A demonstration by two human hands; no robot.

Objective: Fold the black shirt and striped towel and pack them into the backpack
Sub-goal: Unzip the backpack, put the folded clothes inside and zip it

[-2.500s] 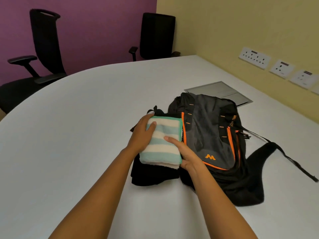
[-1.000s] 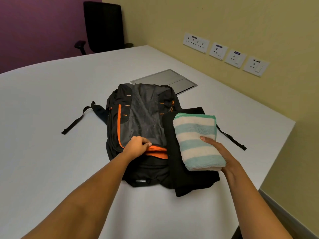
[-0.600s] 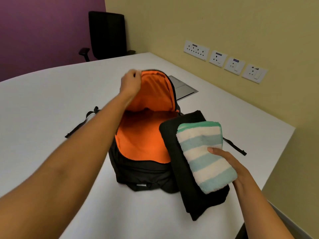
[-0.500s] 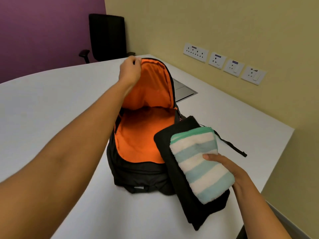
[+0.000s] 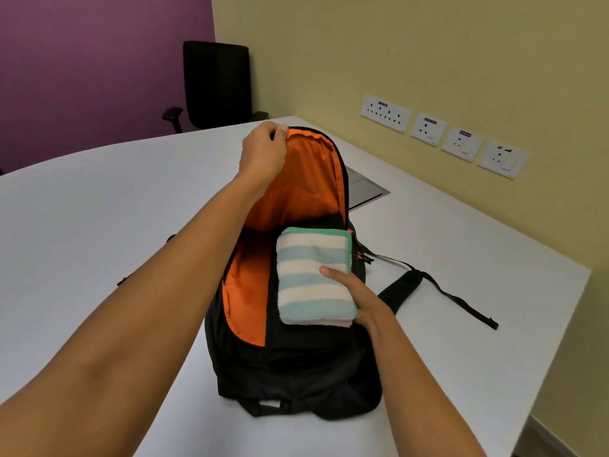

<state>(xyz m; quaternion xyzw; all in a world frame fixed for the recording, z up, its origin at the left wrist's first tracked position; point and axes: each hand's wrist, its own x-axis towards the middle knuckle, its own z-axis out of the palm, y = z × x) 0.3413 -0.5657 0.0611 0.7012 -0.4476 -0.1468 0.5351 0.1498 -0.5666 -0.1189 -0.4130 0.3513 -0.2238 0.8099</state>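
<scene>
The black backpack [image 5: 290, 374] lies on the white table with its orange-lined main compartment open. My left hand [image 5: 263, 153] grips the top edge of the flap and holds it up. The folded towel [image 5: 311, 275], striped mint and white, lies on top of the folded black shirt [image 5: 273, 311], and both sit in the opening over the orange lining. My right hand [image 5: 359, 298] holds the stack at its right side, thumb on top of the towel, fingers hidden beneath. Only a dark strip of the shirt shows to the left of and below the towel.
The white table [image 5: 99, 225] ends at an edge on the right, near the yellow wall with several wall sockets [image 5: 441, 136]. A grey floor-box lid [image 5: 365, 189] lies behind the backpack. A black strap [image 5: 438, 288] trails to the right. A black office chair [image 5: 214, 84] stands at the far side.
My right hand has carried the shirt and towel stack from beside the backpack leftward into its open compartment. My left hand keeps the flap lifted.
</scene>
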